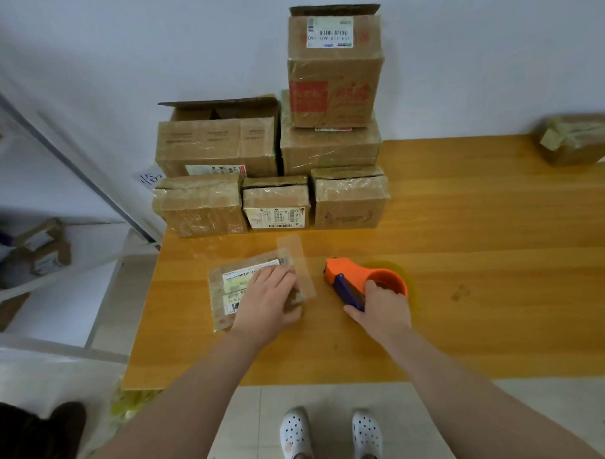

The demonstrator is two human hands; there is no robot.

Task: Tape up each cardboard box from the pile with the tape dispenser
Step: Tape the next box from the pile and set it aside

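Observation:
A small flat cardboard box (227, 287) with a white label lies on the wooden table (466, 240) in front of me. My left hand (267, 299) presses flat on its right half. A strip of clear tape (295, 260) stands loose off the box's right edge. To the right, my right hand (382, 305) grips the orange tape dispenser (357, 279), which rests on the table with its roll of tape. Behind, the pile of cardboard boxes (275, 182) stands against the wall.
One taped box (575, 139) sits alone at the table's far right. A white metal shelf frame (70, 189) with more boxes stands left of the table. The table's front edge is close to my feet.

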